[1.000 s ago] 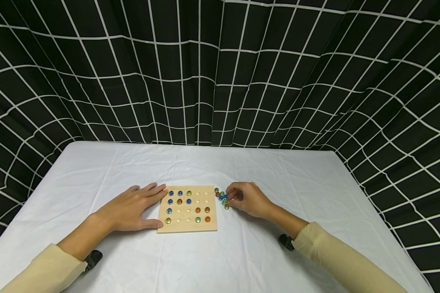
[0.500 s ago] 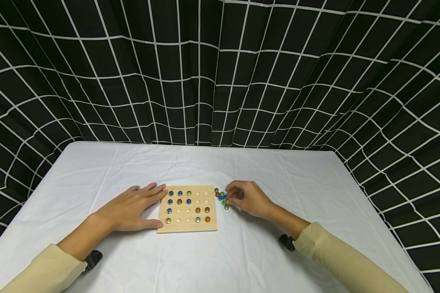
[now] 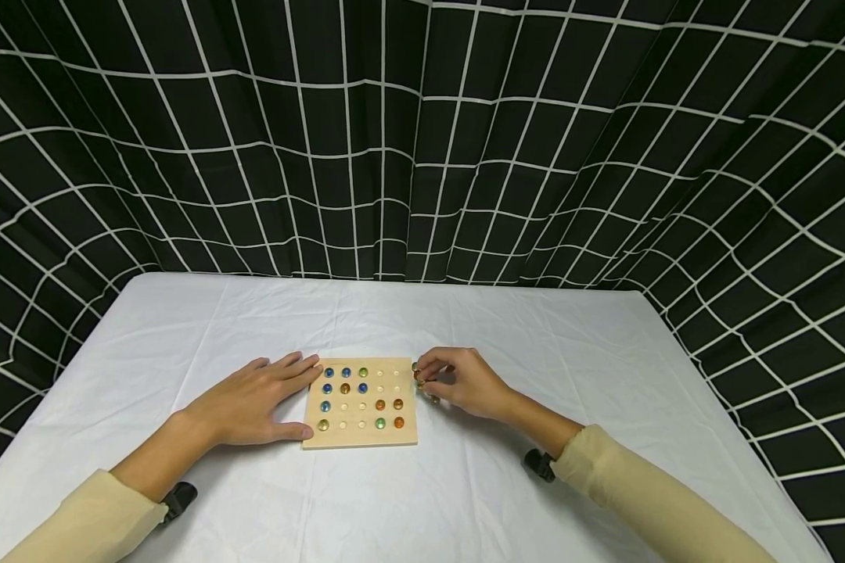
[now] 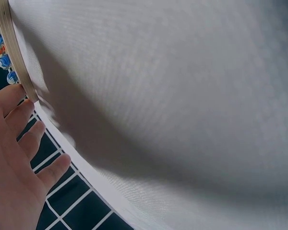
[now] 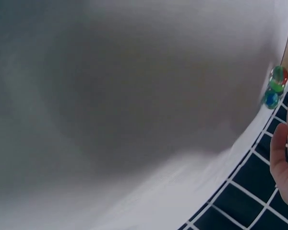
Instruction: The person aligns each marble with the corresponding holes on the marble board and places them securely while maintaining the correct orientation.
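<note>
A light wooden board [image 3: 359,439] with rows of shallow holes lies on the table, glass marbles in some of its holes. My left hand [image 3: 249,399] has its fingers spread, with fingertips and thumb touching the board's left edge; blue marbles [image 4: 5,61] show past the fingers in the left wrist view. Beside the board's right edge, my right hand [image 3: 468,383] pinches an amber marble [image 3: 421,384] between thumb and fingers. Loose marbles [image 3: 434,399] lie under and around that hand, mostly hidden by it; green and blue ones [image 5: 277,80] appear in the right wrist view.
A white cloth [image 3: 535,336] with soft creases covers the table. Black curtains [image 3: 408,156] with a white grid hang behind and on both sides. The board's marbles sit mostly in the left columns and lower right; several holes [image 3: 380,373] hold none.
My right hand has lifted an amber marble from the loose pile and moved left with it toward the board's right edge. The left hand and the board have stayed in place.
</note>
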`<state>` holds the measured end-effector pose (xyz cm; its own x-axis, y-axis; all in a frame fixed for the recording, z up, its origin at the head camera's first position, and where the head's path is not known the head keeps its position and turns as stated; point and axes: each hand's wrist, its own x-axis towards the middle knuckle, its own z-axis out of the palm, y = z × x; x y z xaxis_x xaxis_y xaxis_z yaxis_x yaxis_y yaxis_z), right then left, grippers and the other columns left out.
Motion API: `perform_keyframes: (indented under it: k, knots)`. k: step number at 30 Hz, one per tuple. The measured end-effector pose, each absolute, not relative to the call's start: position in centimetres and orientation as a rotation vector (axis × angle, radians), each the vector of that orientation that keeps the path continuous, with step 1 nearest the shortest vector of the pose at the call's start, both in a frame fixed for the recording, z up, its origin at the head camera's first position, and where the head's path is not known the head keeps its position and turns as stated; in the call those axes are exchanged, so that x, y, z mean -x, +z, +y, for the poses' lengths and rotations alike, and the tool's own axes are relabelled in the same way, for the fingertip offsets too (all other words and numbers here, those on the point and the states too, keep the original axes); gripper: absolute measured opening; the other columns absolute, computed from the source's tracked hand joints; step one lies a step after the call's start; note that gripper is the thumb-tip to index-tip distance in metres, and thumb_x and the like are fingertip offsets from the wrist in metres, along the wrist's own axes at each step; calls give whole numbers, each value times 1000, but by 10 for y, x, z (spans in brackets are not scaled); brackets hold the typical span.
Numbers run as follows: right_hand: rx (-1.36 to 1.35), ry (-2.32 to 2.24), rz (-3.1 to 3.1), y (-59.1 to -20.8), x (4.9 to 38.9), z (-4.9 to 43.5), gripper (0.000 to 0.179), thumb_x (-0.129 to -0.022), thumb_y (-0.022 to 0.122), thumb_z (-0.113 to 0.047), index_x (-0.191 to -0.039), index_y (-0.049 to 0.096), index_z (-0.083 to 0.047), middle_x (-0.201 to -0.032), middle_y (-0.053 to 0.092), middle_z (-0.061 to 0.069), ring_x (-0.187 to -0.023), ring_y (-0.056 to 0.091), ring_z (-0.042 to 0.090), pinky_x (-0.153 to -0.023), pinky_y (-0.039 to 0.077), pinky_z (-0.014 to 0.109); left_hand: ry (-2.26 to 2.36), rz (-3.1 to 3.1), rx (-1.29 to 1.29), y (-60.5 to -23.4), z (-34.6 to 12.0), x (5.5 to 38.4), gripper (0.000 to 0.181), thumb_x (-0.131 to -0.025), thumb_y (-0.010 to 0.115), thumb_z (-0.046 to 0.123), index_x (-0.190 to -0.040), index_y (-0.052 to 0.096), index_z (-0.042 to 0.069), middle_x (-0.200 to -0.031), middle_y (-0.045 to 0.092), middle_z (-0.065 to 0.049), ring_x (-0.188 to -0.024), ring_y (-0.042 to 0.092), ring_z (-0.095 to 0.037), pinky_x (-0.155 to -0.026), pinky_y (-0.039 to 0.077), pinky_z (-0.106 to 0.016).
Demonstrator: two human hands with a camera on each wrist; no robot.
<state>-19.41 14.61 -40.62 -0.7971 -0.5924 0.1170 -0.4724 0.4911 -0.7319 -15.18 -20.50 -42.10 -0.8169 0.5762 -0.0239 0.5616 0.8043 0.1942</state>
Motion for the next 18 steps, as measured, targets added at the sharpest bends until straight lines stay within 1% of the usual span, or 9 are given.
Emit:
perform_keyframes:
  k: [10,13,18]
  knots:
    - [986,-1146,2572,-406,195,129,23,-83,76,2,-105,71,-4,-94,75,3,-90,68,17,-79,54,42,281,2892,-908,-421,-204,152,97,-83,50,81,-153,41,14,-159,36,-4,-145,33,-33,-110,31,-61]
    - [991,-1137,2564,-407,195,125,23,-84,76,2,-105,71,-4,-95,75,3,-91,69,16,-79,54,40,277,2891,-908,-420,-204,152,97,-83,50,80,-153,41,14,-159,36,-5,-145,33,-34,-110,31,-61]
    - [989,-1100,2565,-408,196,118,20,-85,74,3,-104,71,-4,-95,75,2,-91,69,14,-86,54,39,280,2890,-902,-419,-204,152,97,-83,51,80,-153,41,14,-159,36,-5,-145,33,-34,-111,31,-61]
